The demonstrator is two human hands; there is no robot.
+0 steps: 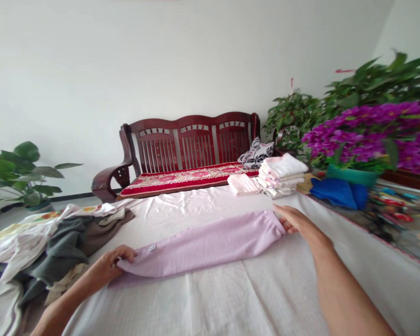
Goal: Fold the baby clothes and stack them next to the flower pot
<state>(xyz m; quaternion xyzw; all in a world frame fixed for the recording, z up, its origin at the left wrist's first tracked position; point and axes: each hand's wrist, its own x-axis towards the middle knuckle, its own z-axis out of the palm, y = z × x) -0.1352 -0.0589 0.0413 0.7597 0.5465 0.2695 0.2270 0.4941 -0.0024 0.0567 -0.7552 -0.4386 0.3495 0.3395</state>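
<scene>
A lilac ribbed garment, folded lengthwise into a long strip, stretches across the white cloth between my hands. A small pale tag shows near its left end, and a gathered band finishes the right end. My left hand pinches the left end, whose corner is slightly lifted, with a lower layer showing beneath. At the other end, my right hand grips the gathered band; its fingertips are partly hidden behind the fabric.
Loose dark and pale clothes are heaped at left. Folded clothes are stacked at back right, beside a striped folded piece. A blue cloth and purple flowers stand right. Behind is a wooden bench.
</scene>
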